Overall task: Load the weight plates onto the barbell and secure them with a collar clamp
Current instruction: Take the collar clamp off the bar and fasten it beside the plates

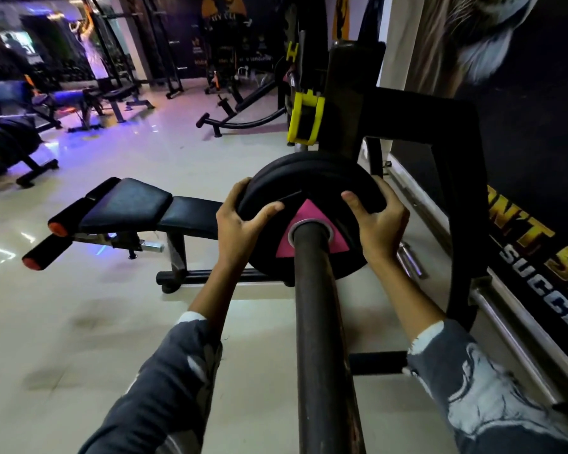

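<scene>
Right under the camera the bar (322,339) runs straight away from the viewer, long axis pointing forward and a bit up, thick dark sleeve with some rust on it. Both forearms in grey patterned sleeves (164,388) reach out along either side of it.

Further along, the plate (312,181) sits on the bar, flat face toward the camera, pink triangle around the steel hub ring. A second black plate edge shows just behind it, touching or very close, can't tell which. Left hand (240,221) is clamped on the plate's left rim, fingers curled over the edge, thumb lying across the face. Right hand (377,221) does the same on the right rim, thumb on the face, fingers wrapped behind.

Past the plate the black rack (417,119) upright stands right behind it, with a yellow hook (305,119) on the post. The rack's arm bends down on the right, so that side is tight, and the black wall with yellow lettering is close too. On the left a bench (135,208) sits beside the plate, foot rollers pointing left.

Beyond the bench the pale tiled floor (63,322) is wide open, with more benches and machines far off at the back.
</scene>
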Tool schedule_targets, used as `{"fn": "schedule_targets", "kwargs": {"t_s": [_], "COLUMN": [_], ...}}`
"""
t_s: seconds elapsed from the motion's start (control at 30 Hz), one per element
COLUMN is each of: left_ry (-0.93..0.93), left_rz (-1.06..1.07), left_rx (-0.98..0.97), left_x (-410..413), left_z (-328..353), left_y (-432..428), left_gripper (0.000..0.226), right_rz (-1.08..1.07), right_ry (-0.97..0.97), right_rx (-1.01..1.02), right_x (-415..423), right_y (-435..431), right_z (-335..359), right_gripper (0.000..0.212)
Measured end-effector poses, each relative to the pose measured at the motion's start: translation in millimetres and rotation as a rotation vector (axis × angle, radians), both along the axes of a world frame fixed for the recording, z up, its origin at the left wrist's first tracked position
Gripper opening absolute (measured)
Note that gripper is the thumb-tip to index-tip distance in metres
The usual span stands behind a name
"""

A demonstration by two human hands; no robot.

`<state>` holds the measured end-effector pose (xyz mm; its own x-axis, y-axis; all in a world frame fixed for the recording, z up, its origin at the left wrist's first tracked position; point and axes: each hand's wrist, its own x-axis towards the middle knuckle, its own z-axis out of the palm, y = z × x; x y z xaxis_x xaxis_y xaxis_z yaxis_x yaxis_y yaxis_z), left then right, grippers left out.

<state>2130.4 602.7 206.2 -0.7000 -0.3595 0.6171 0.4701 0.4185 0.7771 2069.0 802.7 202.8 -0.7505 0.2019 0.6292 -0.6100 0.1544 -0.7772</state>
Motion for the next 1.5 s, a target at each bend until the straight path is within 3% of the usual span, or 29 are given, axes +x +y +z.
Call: {"fn": "schedule_targets", "kwargs": {"t_s": [0.17, 0.27, 0.3, 0.33, 0.4, 0.47, 0.57, 0.73, 0.83, 0.97, 1.17, 1.5], "left_ry": [-0.017, -0.051, -0.089, -0.151, -0.302, -0.403, -0.454, -0.441, -0.421, -0.281, -0.327, -0.156], "left_rz": [-0.041, -0.165, -0.227, -0.283, -0.349, -0.384, -0.473, -0.622, -0.651, -0.722, -0.747, -0.769], "left_rx": [0.017, 0.093, 0.159, 0.233, 0.283, 0.293, 0.367, 0.216, 0.157, 0.143, 0.133, 0.339], "left_x": [3.2, 0.1, -2.8, -8.7, -22.1, -41.5, -76.4, -120.6, -135.9, -150.5, -165.2, -168.5], "left_z": [0.9, -4.5, -6.4, -6.4, 1.0, 9.4, 23.9, 43.2, 58.1, 72.8, 87.0, 95.7], "left_y": [1.9, -9.9, -17.4, -26.6, -44.0, -57.2, -71.4, -77.9, -64.5, -40.9, -20.0, -41.8], "left_gripper": [0.054, 0.032, 0.034, 0.045, 0.056, 0.049, 0.034, 0.025, 0.047, 0.055, 0.116, 0.075], "right_rz": [0.035, 0.118, 0.158, 0.185, 0.170, 0.107, 0.018, -0.334, -0.484, -0.596, -0.658, -0.652], "right_ry": [-0.030, -0.104, -0.124, -0.146, -0.190, -0.207, -0.204, -0.336, -0.463, -0.500, -0.486, -0.488], "right_rx": [0.017, 0.015, 0.033, 0.055, 0.069, 0.115, 0.281, 0.670, 0.804, 0.782, 0.755, 0.743], "right_x": [3.3, 7.1, 8.2, 8.9, 10.2, 12.3, 21.3, 38.0, 46.1, 49.2, 43.9, 43.2], "right_y": [0.0, 6.3, 9.4, 11.4, 10.4, 4.8, -18.3, -73.2, -90.8, -101.3, -103.6, -101.9], "right_z": [1.1, 4.1, 5.4, 8.4, 19.7, 41.0, 81.8, 126.0, 127.3, 112.5, 106.6, 107.3], "right_gripper": [0.076, 0.080, 0.081, 0.077, 0.050, 0.024, 0.020, 0.040, 0.042, 0.040, 0.035, 0.032]}}
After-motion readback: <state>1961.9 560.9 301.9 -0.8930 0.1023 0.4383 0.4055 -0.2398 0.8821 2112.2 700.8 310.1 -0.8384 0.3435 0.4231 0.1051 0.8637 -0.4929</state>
